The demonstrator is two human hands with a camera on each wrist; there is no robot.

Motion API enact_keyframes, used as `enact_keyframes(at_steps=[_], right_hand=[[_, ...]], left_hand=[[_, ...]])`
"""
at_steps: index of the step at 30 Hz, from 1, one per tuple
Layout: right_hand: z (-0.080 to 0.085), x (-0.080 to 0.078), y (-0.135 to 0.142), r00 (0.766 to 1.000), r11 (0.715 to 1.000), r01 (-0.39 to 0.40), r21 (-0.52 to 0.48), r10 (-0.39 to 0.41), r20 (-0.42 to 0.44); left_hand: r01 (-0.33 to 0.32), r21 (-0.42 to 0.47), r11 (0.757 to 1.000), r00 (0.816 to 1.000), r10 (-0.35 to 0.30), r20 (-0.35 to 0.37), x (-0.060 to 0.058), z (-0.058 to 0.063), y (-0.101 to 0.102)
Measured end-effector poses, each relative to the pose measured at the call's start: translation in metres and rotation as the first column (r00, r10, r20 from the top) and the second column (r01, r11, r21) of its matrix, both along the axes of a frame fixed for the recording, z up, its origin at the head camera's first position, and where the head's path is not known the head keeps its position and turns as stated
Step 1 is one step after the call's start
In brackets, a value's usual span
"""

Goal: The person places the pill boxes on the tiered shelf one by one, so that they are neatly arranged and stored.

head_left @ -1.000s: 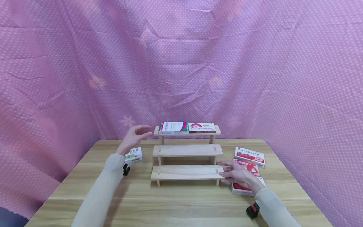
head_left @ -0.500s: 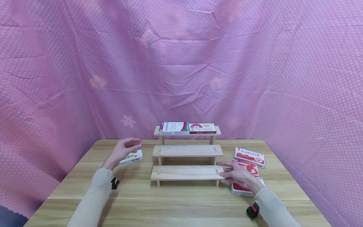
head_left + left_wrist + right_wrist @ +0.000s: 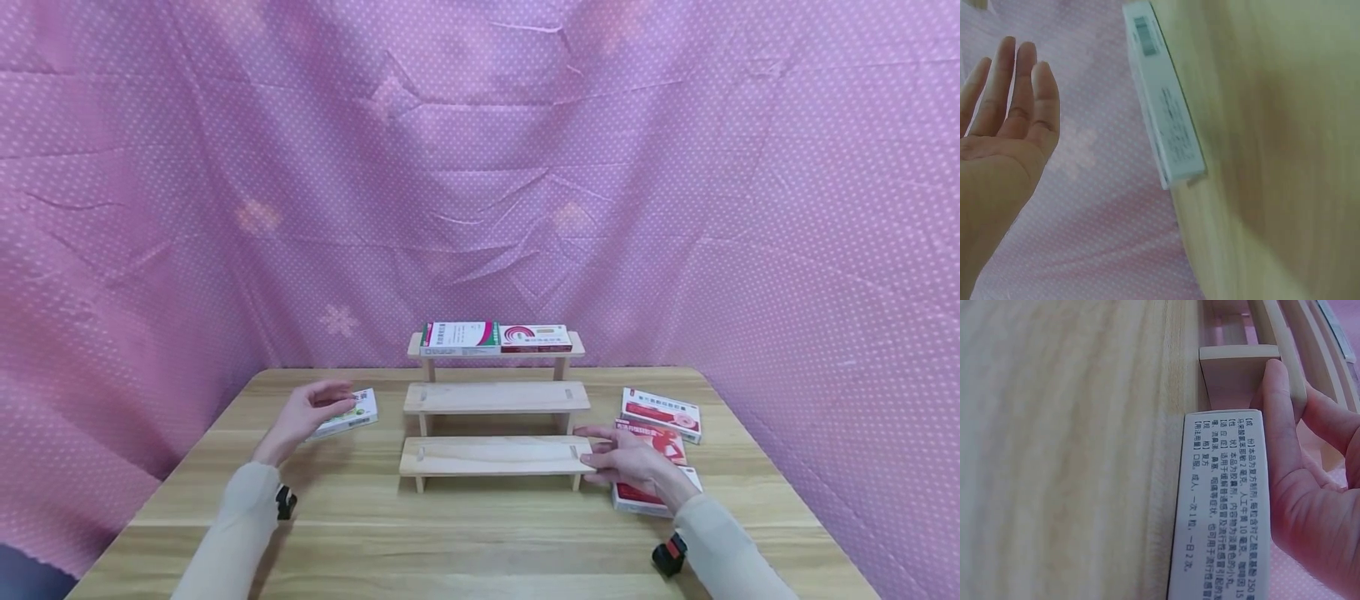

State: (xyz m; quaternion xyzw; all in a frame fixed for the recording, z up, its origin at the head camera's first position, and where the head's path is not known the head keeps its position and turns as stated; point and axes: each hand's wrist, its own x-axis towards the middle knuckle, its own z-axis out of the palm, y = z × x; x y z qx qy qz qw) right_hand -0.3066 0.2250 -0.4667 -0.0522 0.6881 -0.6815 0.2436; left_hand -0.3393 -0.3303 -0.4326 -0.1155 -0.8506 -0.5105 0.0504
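A three-step wooden display rack (image 3: pixel 487 454) stands mid-table. My right hand (image 3: pixel 636 462) grips the right end of its lowest step; in the right wrist view the thumb lies against the underside by the leg, with other fingers across the board. Left of the rack, my left hand (image 3: pixel 303 414) is held over a white and green medicine box (image 3: pixel 363 408) and partly covers it in the head view. Its fingers are relaxed and hold nothing. In the left wrist view that box (image 3: pixel 1166 100) is apart from the hand, its printed side showing.
Two medicine boxes, one white, pink and green (image 3: pixel 459 335), one white and red (image 3: pixel 535 337), lie on the top step. Right of the rack are a white and red box (image 3: pixel 660 410), a red box (image 3: pixel 666 443) and another box (image 3: pixel 633 502) partly under my right hand. A pink curtain (image 3: pixel 480 167) hangs behind.
My left hand has moved from beside the top step, leftward and down, to over the white and green box. My right hand has stayed on the rack's lowest step.
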Motion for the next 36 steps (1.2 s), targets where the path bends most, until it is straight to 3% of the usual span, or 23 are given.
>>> enact_keyframes(at_steps=[9,14,26,36], right_hand=[[0.001,0.000,0.000,1.000,1.000,-0.001,0.002,0.001,0.004],[0.002,0.000,0.000,1.000,1.000,0.011,0.007,-0.011,0.002],[0.000,-0.001,0.000,1.000,1.000,0.007,0.009,-0.007,0.008],[0.000,-0.002,0.001,1.000,1.000,0.006,-0.001,-0.006,0.015]], left_hand=[[-0.024,-0.040,0.999,0.998,0.021,-0.056,0.001,-0.017,-0.021],[-0.068,-0.031,0.997,0.997,0.069,0.036,-0.001,-0.023,-0.031],[-0.154,-0.154,0.976,0.972,0.178,0.156,-0.011,-0.030,-0.045],[-0.166,-0.113,0.980,0.955,0.189,0.228,-0.021,-0.035,-0.048]])
